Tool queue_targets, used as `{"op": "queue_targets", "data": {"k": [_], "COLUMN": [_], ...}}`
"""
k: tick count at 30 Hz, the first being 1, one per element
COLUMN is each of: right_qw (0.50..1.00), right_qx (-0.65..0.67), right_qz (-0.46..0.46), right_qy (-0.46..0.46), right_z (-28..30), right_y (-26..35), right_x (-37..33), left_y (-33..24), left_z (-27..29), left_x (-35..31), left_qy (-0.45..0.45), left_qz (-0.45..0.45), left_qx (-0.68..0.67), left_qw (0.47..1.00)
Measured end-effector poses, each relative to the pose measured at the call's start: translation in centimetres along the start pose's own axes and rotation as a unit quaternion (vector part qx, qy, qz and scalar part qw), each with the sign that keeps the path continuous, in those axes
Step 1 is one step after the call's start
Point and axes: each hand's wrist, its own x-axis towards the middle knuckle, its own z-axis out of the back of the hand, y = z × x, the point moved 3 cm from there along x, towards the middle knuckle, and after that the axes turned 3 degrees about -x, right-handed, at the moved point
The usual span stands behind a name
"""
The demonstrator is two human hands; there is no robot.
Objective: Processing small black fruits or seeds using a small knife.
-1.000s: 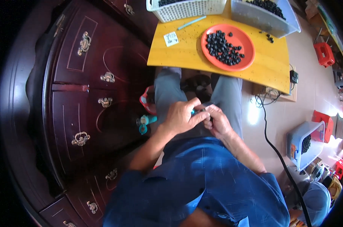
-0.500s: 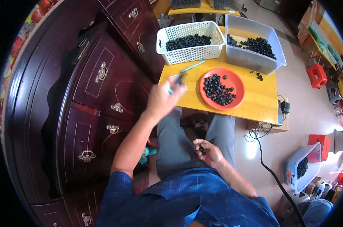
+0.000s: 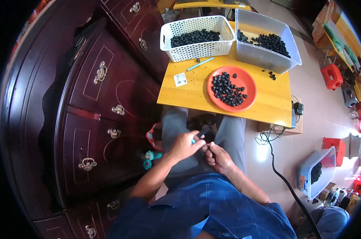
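Both my hands meet above my lap, just in front of the yellow table. My left hand (image 3: 185, 146) grips a small tool with a teal handle (image 3: 193, 141) and a dark end that points toward the right hand. The fingers of my right hand (image 3: 219, 157) are curled, thumb and forefinger pinched together close to the tool. Small black beads showed in that hand a moment ago; the fingers now mostly hide them. On the table, an orange-red plate (image 3: 250, 79) holds a heap of small black beads (image 3: 227, 91), some with pale centres.
Behind the plate stand a white perforated basket (image 3: 196, 52) and a clear plastic bin (image 3: 264, 59), both with black beads. A teal stick (image 3: 200, 64) and a white card (image 3: 180, 79) lie on the yellow table (image 3: 188, 97). Dark drawers (image 3: 97, 99) rise at left; a black cable (image 3: 282, 177) crosses the floor.
My left hand has come down from above the table's left side to my right hand, bringing the teal-handled tool. The right hand's fingers have turned and pinched. The view has shifted slightly.
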Motion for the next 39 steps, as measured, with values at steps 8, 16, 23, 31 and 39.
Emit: {"op": "queue_targets", "data": {"k": [8, 16, 23, 31, 39], "right_qw": [0.999, 0.999, 1.000, 1.000, 0.999], "right_qx": [-0.031, -0.033, -0.018, 0.016, 0.027], "right_qz": [0.011, 0.008, 0.004, -0.004, -0.017], "right_qy": [0.008, 0.028, 0.019, 0.013, 0.010], "right_z": [-0.4, 0.4, 1.1, 2.2, 2.8], "right_y": [0.0, 0.5, 1.2, 2.0, 2.3], "right_x": [0.2, -0.6, -0.2, 0.1, 0.9], "left_y": [2.7, 4.0, 3.2, 3.1, 5.2], "left_z": [5.8, 10.0, 11.6, 9.7, 8.2], "left_x": [5.4, 12.1, 19.3, 27.2, 29.9], "left_qy": [-0.108, -0.172, -0.158, -0.079, -0.023], "left_qz": [0.009, -0.010, -0.102, -0.129, -0.142], "left_qx": [0.108, 0.175, 0.228, 0.364, 0.381], "left_qw": [0.988, 0.969, 0.955, 0.919, 0.913]}}
